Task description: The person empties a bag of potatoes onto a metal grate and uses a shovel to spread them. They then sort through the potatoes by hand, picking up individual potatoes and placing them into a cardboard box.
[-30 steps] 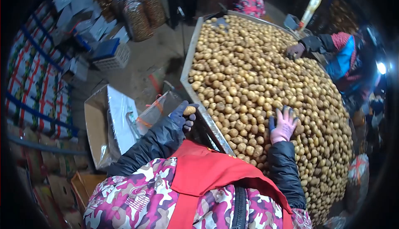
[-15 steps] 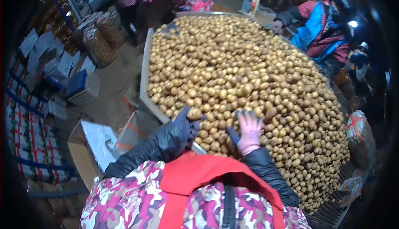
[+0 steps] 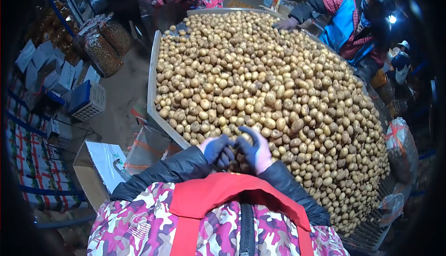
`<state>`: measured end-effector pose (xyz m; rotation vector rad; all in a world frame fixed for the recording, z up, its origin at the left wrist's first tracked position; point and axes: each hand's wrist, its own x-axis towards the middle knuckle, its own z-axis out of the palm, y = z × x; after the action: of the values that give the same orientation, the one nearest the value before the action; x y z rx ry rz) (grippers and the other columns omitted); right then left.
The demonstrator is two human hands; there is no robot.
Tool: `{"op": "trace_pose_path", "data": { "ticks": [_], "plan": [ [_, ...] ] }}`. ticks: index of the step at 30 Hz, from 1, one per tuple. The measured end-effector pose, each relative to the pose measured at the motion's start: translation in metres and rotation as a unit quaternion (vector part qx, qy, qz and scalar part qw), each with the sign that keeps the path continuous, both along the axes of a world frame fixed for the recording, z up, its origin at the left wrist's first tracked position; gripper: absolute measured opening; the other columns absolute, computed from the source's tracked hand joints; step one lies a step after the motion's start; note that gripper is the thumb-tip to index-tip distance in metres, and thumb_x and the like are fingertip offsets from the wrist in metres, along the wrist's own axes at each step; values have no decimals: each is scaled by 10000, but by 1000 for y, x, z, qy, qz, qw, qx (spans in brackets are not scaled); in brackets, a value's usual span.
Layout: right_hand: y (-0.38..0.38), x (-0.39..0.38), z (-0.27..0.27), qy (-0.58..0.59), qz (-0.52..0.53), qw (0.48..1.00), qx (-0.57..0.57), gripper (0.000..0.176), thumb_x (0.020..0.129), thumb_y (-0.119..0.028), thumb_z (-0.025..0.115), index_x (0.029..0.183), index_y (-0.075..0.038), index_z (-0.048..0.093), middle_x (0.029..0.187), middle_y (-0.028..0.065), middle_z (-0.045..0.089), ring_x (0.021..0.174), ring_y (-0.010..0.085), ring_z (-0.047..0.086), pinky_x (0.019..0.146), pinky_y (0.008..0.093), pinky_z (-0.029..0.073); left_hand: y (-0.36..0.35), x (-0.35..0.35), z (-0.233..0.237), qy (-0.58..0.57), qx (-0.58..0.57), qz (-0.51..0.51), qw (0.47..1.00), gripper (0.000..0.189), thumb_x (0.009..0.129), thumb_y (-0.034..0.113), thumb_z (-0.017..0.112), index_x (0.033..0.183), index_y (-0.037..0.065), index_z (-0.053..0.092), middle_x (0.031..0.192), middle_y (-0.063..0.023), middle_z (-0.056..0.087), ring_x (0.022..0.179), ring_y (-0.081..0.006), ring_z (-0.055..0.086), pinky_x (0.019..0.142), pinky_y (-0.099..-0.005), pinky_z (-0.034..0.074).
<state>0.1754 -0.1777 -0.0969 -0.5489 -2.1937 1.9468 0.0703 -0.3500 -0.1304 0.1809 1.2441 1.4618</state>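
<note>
The person's left hand [image 3: 218, 150] and right hand [image 3: 255, 154], both in dark-palmed gloves with pink cuffs, are meeting just beside each other at the lower centre of the frame, over the near edge of the potatoes [image 3: 260, 84]; the left hand is curling its fingers inward, and whether it is gripping a potato cannot be told; the right hand is lying loosely open, its fingers [image 3: 245, 134] bending over the pile and touching it, with nothing showing in its grasp; the potatoes are filling the big metal tray [image 3: 151, 86] that is spreading across the centre and right of the frame; at the upper right a co-worker's hand [image 3: 286, 23] is resting on the far edge of the heap; at the upper left filled mesh sacks [image 3: 106, 50] are standing on the floor, with a white basket [image 3: 90, 101] below them; at the lower left an open cardboard box [image 3: 93, 167] is sitting near the tray's corner.
</note>
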Motion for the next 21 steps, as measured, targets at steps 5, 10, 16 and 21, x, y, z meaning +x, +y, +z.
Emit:
{"op": "trace_pose_path", "data": {
  "ticks": [5, 10, 16, 21],
  "plan": [
    [33, 9, 18, -24, -42, 893, -447, 595, 1014, -557, 509, 1427, -130, 546, 1259, 78, 635, 1004, 244, 644, 873, 422, 547, -34, -13, 16, 610, -88, 160, 771, 342, 956, 126, 626, 1283, 24, 637, 1135, -176, 687, 1034, -278, 680, 928, -371, 527],
    [43, 8, 17, 28, -25, 856, -516, 612, 1023, -544, 499, 1446, -102, 512, 1394, 126, 552, 1181, 344, 587, 1035, 564, 492, -68, -41, -24, 718, -210, 171, 641, 462, 888, 268, 704, 1295, 67, 621, 1316, -191, 608, 1242, -400, 546, 1075, -490, 425],
    [31, -2, 7, -65, 19, 877, -475, 436, 959, -193, 650, 1371, -119, 527, 1097, 57, 640, 882, 196, 633, 759, 315, 556, -49, -55, -34, 653, -397, 142, 629, 613, 882, 476, 652, 1387, 135, 589, 1530, -121, 449, 1371, -378, 433, 1151, -541, 302],
    [4, -16, 18, -169, 107, 877, -436, 486, 958, -200, 655, 1406, -75, 515, 1099, 35, 631, 857, 171, 645, 741, 336, 562, -44, -55, -25, 663, -390, 143, 623, 626, 873, 486, 665, 1372, 114, 594, 1523, -152, 452, 1352, -368, 447, 1164, -530, 277]
  ]
}}
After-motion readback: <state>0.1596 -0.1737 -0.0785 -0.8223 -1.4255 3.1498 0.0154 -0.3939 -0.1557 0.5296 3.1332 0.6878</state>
